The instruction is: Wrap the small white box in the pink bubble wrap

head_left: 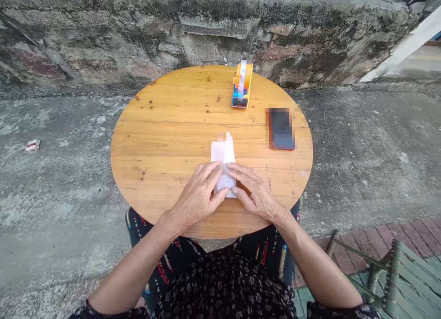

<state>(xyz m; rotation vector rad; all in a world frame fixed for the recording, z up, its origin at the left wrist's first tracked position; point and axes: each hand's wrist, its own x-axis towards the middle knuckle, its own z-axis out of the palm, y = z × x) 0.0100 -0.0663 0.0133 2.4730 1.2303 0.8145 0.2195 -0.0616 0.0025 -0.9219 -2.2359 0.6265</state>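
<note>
A narrow, folded white paper wrap (225, 173) lies near the front middle of the round wooden table (165, 126). Its far end stands up in a loose, pointed flap, while the near part looks thicker and slightly see-through. What is inside, if anything, I cannot make out. My left hand (196, 190) grips the wrap's left side, with fingertips on top and the thumb at the near end. From the right, my right hand (255, 190) holds it the same way, its thumb close to the left thumb.
An orange and blue tape dispenser (242, 87) stands toward the table's far edge. At the right lies a dark, blurred-out flat object (282, 128) with a red edge. Beyond the table runs a stone wall (138, 43). A green slatted chair (409, 275) is at lower right.
</note>
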